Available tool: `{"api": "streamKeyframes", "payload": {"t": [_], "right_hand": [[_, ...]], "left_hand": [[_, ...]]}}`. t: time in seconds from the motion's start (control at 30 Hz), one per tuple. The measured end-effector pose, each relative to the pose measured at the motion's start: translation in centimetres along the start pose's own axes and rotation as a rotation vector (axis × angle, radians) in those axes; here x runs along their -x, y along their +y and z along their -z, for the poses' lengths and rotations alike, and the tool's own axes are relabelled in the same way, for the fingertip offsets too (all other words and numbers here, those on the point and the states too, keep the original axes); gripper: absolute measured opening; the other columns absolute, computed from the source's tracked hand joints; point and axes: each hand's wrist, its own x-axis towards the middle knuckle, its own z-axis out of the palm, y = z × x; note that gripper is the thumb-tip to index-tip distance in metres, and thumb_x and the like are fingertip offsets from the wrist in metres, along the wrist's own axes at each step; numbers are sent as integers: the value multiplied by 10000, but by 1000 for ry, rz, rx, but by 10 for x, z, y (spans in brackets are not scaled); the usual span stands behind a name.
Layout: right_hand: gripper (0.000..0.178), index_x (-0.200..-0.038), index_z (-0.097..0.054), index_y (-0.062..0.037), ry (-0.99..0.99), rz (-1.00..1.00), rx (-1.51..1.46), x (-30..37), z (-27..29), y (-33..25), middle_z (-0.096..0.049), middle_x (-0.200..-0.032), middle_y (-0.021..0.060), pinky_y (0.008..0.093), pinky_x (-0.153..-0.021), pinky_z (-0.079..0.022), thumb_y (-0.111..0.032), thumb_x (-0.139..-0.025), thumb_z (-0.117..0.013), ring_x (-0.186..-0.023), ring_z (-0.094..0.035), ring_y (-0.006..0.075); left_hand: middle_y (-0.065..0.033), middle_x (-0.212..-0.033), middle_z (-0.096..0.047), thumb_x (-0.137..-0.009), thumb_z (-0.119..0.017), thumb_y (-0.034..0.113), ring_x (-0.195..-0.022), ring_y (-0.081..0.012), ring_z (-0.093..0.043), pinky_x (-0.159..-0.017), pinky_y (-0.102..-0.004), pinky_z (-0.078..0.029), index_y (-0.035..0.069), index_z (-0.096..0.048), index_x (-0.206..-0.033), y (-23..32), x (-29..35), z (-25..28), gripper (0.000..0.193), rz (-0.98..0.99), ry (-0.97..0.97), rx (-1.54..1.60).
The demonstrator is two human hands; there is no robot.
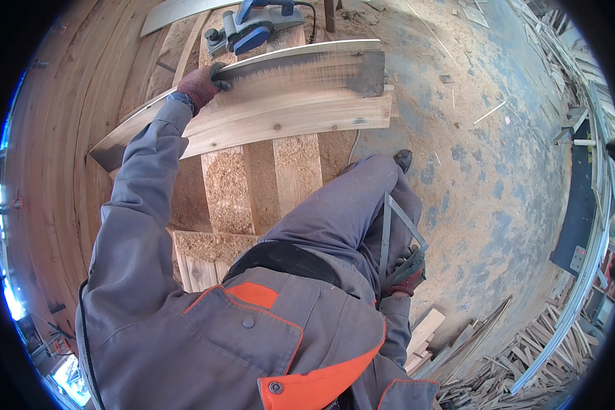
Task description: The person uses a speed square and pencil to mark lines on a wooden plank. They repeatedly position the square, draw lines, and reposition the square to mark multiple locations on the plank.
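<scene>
My left hand, in a dark red glove, grips the far edge of a long wooden plank that lies across a rough bench of boards. The plank has a dark weathered strip along its upper face and a pale planed strip below. My right hand, also gloved, hangs by my right hip and holds a metal try square, its blade pointing up along my thigh. A blue and grey electric planer rests on the bench just beyond the plank.
Sawdust-covered bench boards run toward me under the plank. A tall stack of timber fills the left. The concrete floor on the right is dusted with shavings. Offcuts pile up at lower right.
</scene>
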Motion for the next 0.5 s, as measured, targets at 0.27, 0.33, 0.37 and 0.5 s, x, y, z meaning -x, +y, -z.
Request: {"api": "streamKeyframes", "payload": {"t": [0.27,0.33,0.37,0.5], "right_hand": [[336,-1172,-696,-58,-34,-26,-85,-7,5,7,-732,-852,20,199,-467,-440,-349,-1085,-551,-560,-583,60],[331,-1177,-694,-59,-24,-21,-73,-7,6,7,-732,-855,22,198,-462,-439,-342,-1084,-550,-559,-581,60],[330,-1179,-693,-59,-30,-49,-100,-6,6,6,-732,-858,23,197,-461,-439,-341,-1083,-551,-558,-580,61],[375,-1285,-659,-50,-29,-81,-68,-6,6,5,-703,-895,14,179,-484,-442,-339,-1111,-494,-590,-570,46]], "left_hand": [[-185,-1173,-747,-849,-835,461,-1123,-378,-704,-939,-457,-561,137,-672,-1314,5,2,2,590,9,1,-19],[-185,-1172,-747,-852,-834,466,-1121,-379,-704,-937,-459,-561,133,-675,-1309,6,3,3,588,7,7,-21],[-185,-1170,-748,-854,-832,470,-1119,-379,-705,-936,-459,-561,130,-675,-1307,6,3,3,587,5,5,-21],[-183,-1168,-749,-869,-822,472,-1115,-380,-706,-932,-461,-561,125,-676,-1304,9,5,5,575,-12,4,-28]]}}
